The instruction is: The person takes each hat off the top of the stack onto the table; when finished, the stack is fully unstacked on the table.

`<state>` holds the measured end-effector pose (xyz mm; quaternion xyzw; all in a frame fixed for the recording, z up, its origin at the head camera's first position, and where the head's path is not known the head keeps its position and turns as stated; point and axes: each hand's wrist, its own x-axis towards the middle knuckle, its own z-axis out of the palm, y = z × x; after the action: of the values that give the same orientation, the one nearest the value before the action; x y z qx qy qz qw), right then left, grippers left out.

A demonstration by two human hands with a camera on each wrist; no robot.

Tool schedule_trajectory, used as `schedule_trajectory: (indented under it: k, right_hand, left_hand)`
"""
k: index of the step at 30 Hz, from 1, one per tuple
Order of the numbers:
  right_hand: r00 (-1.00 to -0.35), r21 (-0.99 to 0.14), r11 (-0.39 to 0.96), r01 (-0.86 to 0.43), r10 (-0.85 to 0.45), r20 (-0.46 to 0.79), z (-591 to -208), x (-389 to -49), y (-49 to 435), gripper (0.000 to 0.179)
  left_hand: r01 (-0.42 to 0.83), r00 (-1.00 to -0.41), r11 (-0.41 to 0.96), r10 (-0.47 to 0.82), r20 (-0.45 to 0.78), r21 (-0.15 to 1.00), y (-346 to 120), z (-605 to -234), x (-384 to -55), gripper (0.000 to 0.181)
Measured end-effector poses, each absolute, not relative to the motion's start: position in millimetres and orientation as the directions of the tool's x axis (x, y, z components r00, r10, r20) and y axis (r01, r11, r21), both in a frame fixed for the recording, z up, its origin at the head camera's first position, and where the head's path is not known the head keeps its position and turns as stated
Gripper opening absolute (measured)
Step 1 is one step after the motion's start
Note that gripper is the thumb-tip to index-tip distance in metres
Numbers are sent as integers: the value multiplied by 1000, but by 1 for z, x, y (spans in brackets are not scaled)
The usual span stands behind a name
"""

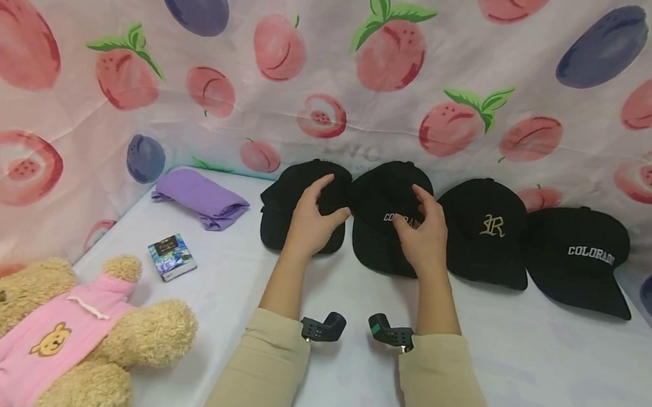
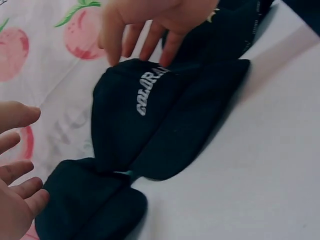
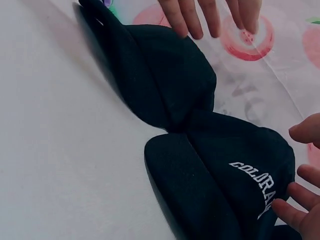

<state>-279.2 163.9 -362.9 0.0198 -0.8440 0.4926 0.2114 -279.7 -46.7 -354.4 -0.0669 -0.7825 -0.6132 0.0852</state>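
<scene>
Both hands are held up over a row of black caps, fingers loosely bent and nothing gripped. In the head view my left hand (image 1: 314, 218) overlaps the plain leftmost cap (image 1: 282, 203), thumb pointing right. My right hand (image 1: 427, 235) is over the right side of a black cap with white COLORADO lettering (image 1: 377, 243), partly covering its letters. From the left wrist, the right hand's fingertips (image 2: 167, 52) appear right at that cap's crown. In the right wrist view, the left hand's fingers (image 3: 187, 17) hang close over the plain cap (image 3: 175, 75).
Farther right lie a black cap with a gold R (image 1: 478, 255) and another COLORADO cap (image 1: 565, 263). On the left are a folded purple cloth (image 1: 198, 195), a small blue patterned box (image 1: 172, 258) and a teddy bear (image 1: 75, 337) in pink. A fruit-print curtain (image 1: 327, 55) stands behind.
</scene>
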Motion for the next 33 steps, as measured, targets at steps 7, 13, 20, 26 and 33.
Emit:
schedule_trajectory:
  k: [7,13,20,26,33]
  right_hand:
    - [-905,-815,517,-263,160,394,-361,-276,158,64]
    - [-921,-821,503,-268,116,372,-361,-276,149,64]
    - [-933,-867,401,-298,71,353,-361,-276,137,64]
    - [-946,-886,362,-291,31,323,-364,-277,130,64]
    - [-960,-896,351,-271,-36,277,-369,-278,119,66]
  left_hand:
    - [211,-972,222,-58,229,952,-65,-350,-281,69]
    - [173,-978,213,-81,194,962,-73,-350,-280,70]
    - [122,-988,220,-71,140,968,-82,-352,-279,74]
    - [77,-990,211,-99,100,974,-96,-356,-280,76]
    - [26,-988,249,-142,64,968,-109,-362,-280,76]
